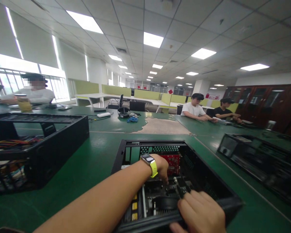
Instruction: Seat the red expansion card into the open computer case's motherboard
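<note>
An open black computer case point(203, 174) lies in front of me with its inside facing up. My left hand point(161, 166), with a watch point(149, 161) on a yellow-green band at its wrist, reaches into the case. Its fingers curl downward beside a red circuit board point(173, 163); what they grip, if anything, is hidden. Closer to me, my right hand point(201, 210) is closed over the near rim of the case, thumb outside. A dark round fan point(166, 204) sits low inside, near that rim.
Another open case point(63, 145) with coloured wires stands left, and a third case point(254, 165) right. Across the green table point(106, 149) lie a white device point(103, 115), a black headset point(123, 111) and a blue cloth point(132, 119). Three people sit around the table.
</note>
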`<state>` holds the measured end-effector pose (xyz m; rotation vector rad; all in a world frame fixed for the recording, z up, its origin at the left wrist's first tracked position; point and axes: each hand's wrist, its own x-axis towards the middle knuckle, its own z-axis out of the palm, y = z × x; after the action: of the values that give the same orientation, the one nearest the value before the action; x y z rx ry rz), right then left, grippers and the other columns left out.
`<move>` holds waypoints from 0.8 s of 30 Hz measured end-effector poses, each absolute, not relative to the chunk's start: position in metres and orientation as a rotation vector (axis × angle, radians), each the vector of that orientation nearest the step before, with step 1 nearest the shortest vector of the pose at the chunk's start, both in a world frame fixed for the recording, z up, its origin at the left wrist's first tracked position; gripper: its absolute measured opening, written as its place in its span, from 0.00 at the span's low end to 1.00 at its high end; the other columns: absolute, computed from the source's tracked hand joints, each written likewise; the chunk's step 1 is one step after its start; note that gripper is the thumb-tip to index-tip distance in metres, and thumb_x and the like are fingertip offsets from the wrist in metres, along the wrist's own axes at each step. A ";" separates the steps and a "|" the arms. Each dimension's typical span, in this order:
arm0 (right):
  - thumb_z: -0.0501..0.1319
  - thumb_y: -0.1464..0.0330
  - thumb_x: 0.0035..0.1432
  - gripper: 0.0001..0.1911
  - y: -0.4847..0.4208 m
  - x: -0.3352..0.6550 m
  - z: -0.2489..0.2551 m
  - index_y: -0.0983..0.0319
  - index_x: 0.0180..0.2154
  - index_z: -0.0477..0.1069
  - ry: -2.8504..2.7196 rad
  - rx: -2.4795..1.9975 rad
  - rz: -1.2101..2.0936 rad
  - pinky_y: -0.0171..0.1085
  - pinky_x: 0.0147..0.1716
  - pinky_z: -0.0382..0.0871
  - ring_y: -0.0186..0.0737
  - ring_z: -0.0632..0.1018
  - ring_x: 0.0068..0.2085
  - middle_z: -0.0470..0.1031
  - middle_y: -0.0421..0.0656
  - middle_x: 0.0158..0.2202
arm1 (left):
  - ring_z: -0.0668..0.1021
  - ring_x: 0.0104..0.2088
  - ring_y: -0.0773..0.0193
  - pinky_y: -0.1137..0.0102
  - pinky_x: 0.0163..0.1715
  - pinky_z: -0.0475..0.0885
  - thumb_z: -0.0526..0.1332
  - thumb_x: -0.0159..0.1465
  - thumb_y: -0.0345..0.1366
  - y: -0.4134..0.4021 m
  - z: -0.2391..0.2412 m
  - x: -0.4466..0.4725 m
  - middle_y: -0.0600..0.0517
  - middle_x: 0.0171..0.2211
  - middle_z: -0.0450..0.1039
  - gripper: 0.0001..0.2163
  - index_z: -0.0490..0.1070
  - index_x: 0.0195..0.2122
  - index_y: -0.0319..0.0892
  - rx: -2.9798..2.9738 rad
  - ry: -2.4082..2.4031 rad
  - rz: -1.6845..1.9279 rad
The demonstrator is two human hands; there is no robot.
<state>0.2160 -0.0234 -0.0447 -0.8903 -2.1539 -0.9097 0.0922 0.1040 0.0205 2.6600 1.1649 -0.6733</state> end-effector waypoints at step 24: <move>0.52 0.65 0.57 0.13 0.015 0.127 0.015 0.59 0.43 0.68 -1.993 -0.982 -0.493 0.51 0.58 0.42 0.46 0.55 0.57 0.60 0.43 0.54 | 0.51 0.61 0.48 0.52 0.57 0.47 0.45 0.57 0.57 0.076 -0.152 -0.128 0.44 0.61 0.50 0.32 0.53 0.59 0.44 2.320 1.958 0.466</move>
<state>0.1268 0.0153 0.0151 -0.9815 -1.9932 -0.4932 -0.1281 0.0756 -0.1516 2.3204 1.9583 0.4663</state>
